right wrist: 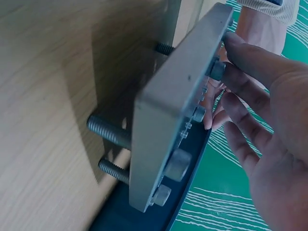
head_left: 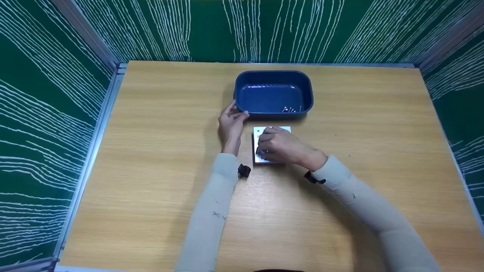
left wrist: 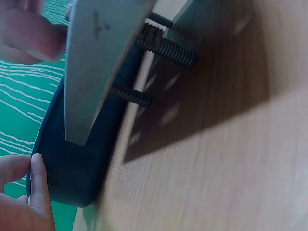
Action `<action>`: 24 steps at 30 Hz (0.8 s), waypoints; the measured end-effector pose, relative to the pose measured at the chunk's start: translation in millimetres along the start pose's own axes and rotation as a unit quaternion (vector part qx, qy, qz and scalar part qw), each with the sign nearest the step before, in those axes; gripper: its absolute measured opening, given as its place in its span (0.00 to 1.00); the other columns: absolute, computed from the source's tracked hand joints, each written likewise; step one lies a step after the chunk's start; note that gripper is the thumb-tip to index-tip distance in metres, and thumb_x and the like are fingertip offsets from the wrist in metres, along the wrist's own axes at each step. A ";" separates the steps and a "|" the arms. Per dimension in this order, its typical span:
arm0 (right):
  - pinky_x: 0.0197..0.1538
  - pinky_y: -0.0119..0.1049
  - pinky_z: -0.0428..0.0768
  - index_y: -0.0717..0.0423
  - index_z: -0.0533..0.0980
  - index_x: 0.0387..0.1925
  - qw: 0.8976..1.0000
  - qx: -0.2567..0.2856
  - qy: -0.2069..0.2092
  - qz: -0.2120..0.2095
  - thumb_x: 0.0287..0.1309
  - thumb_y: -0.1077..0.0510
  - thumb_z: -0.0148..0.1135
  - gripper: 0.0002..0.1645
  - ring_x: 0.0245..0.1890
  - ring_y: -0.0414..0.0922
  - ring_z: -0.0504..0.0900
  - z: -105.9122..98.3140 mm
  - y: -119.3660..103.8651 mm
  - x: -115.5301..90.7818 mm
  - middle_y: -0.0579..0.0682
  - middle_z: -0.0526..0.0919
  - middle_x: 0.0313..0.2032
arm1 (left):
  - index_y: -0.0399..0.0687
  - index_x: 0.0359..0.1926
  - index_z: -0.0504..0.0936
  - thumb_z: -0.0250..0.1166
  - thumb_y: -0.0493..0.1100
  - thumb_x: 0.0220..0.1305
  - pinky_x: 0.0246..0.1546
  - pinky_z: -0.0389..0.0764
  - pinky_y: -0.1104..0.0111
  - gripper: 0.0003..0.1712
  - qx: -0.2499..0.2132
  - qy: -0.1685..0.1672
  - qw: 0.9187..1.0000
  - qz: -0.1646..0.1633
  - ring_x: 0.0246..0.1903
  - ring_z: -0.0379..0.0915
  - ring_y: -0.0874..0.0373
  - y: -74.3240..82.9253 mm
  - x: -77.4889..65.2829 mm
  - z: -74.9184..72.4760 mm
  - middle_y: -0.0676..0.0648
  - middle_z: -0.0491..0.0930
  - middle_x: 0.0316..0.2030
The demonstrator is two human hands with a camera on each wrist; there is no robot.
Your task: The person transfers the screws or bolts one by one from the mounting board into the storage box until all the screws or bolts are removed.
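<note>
A blue plastic bin (head_left: 274, 114) stands toward the back of the table, with several screws (head_left: 289, 110) in its front right corner. At its front left corner my left hand (head_left: 230, 126) pinches the rim between thumb and fingers; the same grip shows on the bin wall (left wrist: 72, 168) in the left wrist view. In front of the bin is a metal plate (head_left: 258, 132) raised above the table, with bolts (right wrist: 108, 131) passing through it. My right hand (head_left: 281, 145) is over the plate, its thumb and fingertips round a small screw at the edge, mostly hidden by the fingers.
The wooden table (head_left: 170, 113) extends around the plate and bin. Green panels with white streaks (head_left: 211, 30) and metal frame rails (head_left: 90, 151) bound its back and sides. Bolt heads (right wrist: 177, 164) of different sizes stick up from the plate's top face.
</note>
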State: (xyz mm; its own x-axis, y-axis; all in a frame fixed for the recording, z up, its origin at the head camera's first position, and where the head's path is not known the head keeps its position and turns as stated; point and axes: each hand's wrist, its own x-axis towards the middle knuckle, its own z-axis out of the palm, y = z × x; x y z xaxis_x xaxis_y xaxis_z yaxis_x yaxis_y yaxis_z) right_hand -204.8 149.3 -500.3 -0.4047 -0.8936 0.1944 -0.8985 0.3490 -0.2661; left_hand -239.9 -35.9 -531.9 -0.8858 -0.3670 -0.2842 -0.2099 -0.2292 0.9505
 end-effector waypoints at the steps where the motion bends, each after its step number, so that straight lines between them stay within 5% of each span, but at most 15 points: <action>1: 0.52 0.49 0.83 0.54 0.90 0.39 1.000 -0.001 -0.002 0.004 0.58 0.60 0.78 0.07 0.46 0.52 0.83 0.0 -0.5 0.0 0.50 0.89 0.39 | 0.48 0.71 0.78 0.73 0.31 0.64 0.49 0.88 0.67 0.35 0.002 0.001 1.000 -0.001 0.48 0.83 0.56 0.1 -0.1 0.2 0.41 0.80 0.60; 10: 0.54 0.49 0.83 0.55 0.90 0.41 0.999 -0.003 -0.035 0.026 0.59 0.62 0.77 0.07 0.47 0.53 0.82 -0.6 -4.3 2.1 0.51 0.89 0.41 | 0.48 0.71 0.78 0.73 0.31 0.64 0.48 0.88 0.68 0.35 -0.011 -0.001 1.000 -0.001 0.49 0.83 0.55 0.7 0.4 0.2 0.40 0.80 0.60; 24: 0.52 0.47 0.84 0.54 0.88 0.38 0.999 -0.015 -0.046 -0.020 0.61 0.63 0.74 0.04 0.44 0.51 0.82 -0.9 -10.6 7.1 0.49 0.89 0.37 | 0.43 0.70 0.78 0.73 0.29 0.62 0.47 0.88 0.66 0.34 -0.020 0.000 1.000 0.009 0.43 0.82 0.58 -0.6 1.0 0.8 0.36 0.80 0.59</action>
State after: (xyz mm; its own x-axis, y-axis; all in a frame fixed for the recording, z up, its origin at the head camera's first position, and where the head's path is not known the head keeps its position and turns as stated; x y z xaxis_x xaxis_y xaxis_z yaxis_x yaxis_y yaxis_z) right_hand -198.4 139.5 -495.2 -0.3531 -0.9283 0.1168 -0.9188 0.3204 -0.2308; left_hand -241.0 -35.4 -532.7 -0.8894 -0.3706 -0.2675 -0.1781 -0.2579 0.9496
